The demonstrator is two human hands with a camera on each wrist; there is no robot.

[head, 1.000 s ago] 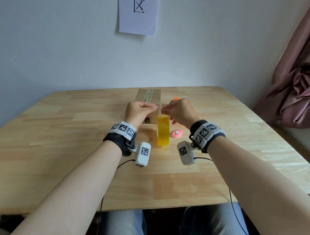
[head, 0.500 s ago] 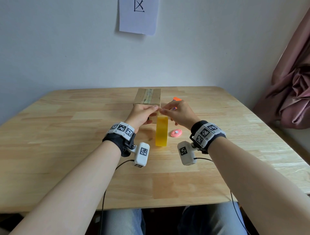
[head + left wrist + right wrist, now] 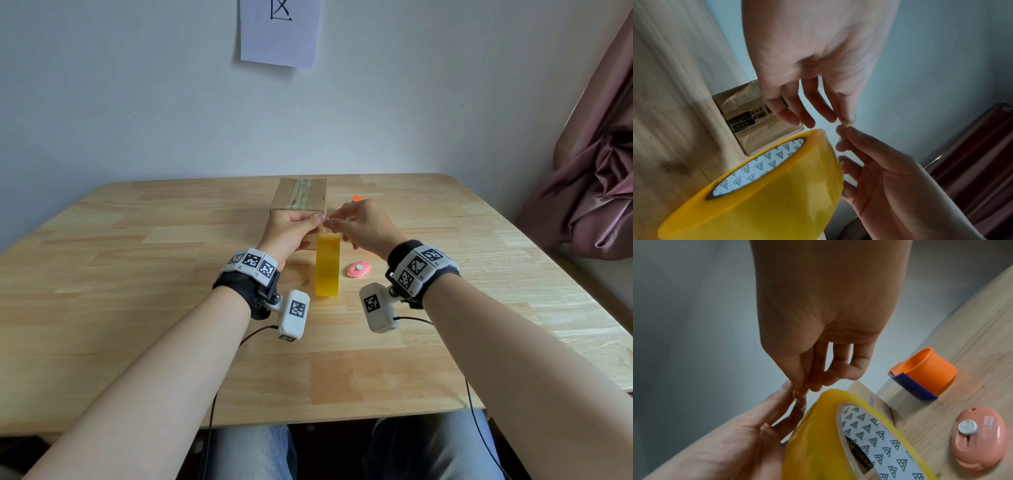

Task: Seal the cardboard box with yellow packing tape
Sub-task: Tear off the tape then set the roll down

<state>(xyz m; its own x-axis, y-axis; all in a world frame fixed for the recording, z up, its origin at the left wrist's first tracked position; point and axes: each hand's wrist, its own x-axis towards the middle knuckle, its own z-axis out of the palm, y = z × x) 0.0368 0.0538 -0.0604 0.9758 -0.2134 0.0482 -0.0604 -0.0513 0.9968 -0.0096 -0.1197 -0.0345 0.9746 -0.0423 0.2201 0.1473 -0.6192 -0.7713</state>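
Observation:
A yellow packing tape roll (image 3: 327, 265) stands on its edge on the wooden table (image 3: 137, 308), just in front of the cardboard box (image 3: 299, 195). An old strip of tape runs along the box's top. My left hand (image 3: 317, 219) and right hand (image 3: 330, 222) meet directly above the roll. In the left wrist view, the thumb and forefinger of each hand pinch the thin, crumpled free end of the tape (image 3: 845, 125) lifted off the roll (image 3: 766, 194). The other fingers hang loosely. The box (image 3: 756, 116) stands behind the hands.
A pink oval cutter (image 3: 359, 269) lies right of the roll. An orange and blue tape holder (image 3: 920, 373) sits beside the box's right side. A pink curtain (image 3: 599, 188) hangs at the right and a paper sheet (image 3: 279, 31) on the wall.
The roll has turned from slightly angled to edge-on. Both hands have drawn together, and their fingertips now meet just above the roll's top.

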